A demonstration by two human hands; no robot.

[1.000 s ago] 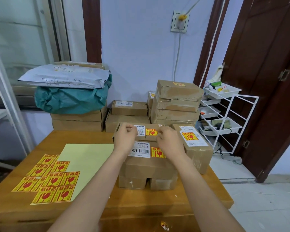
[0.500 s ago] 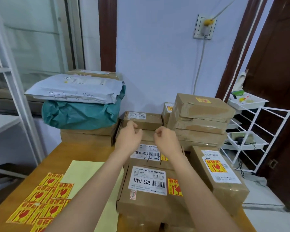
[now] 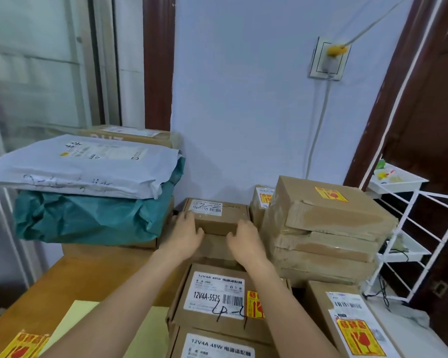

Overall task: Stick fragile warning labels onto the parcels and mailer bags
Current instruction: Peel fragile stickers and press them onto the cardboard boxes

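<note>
Head view: both hands are reaching to a small cardboard box [image 3: 216, 215] at the back of the table [image 3: 88, 277], by the wall. Left hand [image 3: 185, 235] is curling its grip round the box's left end; right hand [image 3: 245, 240] is grasping its front-right edge. Box w/ white barcode label is sitting atop another box, btwn teal mailer bag [image 3: 88, 218] & taped parcel stack [image 3: 329, 228].

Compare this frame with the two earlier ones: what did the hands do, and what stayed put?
Both hands left the labelled brown cardboard box near the person and reached forward. The left hand and right hand now grip the small unlabelled brown box at the back. The taped box stack and grey mailer bag stayed put.
</note>
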